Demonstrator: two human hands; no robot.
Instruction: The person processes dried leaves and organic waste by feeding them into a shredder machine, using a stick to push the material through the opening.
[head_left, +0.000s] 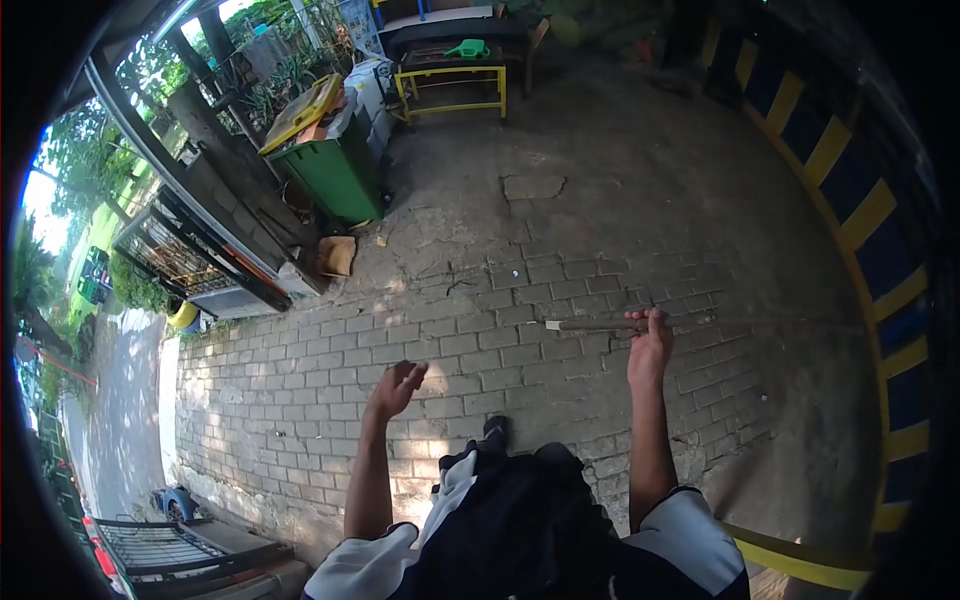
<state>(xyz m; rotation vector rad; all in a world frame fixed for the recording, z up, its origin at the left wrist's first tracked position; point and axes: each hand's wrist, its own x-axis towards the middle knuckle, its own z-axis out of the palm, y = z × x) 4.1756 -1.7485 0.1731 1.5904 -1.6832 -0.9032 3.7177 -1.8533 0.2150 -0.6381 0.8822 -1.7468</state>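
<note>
My right hand (650, 352) is closed round a long thin stick (595, 325), held level above the paving. The stick's left end has a pale, whitish tip, and its other end runs off to the right into shade, where I cannot make out its shape. My left hand (398, 390) hangs over the bricks to the left, apart from the stick, its fingers loosely bent and holding nothing. Under both hands lies brick paving (480, 350). One dark shoe (497, 430) shows below, in front of my dark clothing.
A green wheeled bin (335, 175) with a raised yellow lid stands ahead left, near a tan dustpan-like scoop (337, 256). Behind is a yellow-framed table (452, 72) bearing a green object (468, 48). A blue-and-yellow striped wall (860, 215) bounds the right; a metal gate (170, 250) stands left.
</note>
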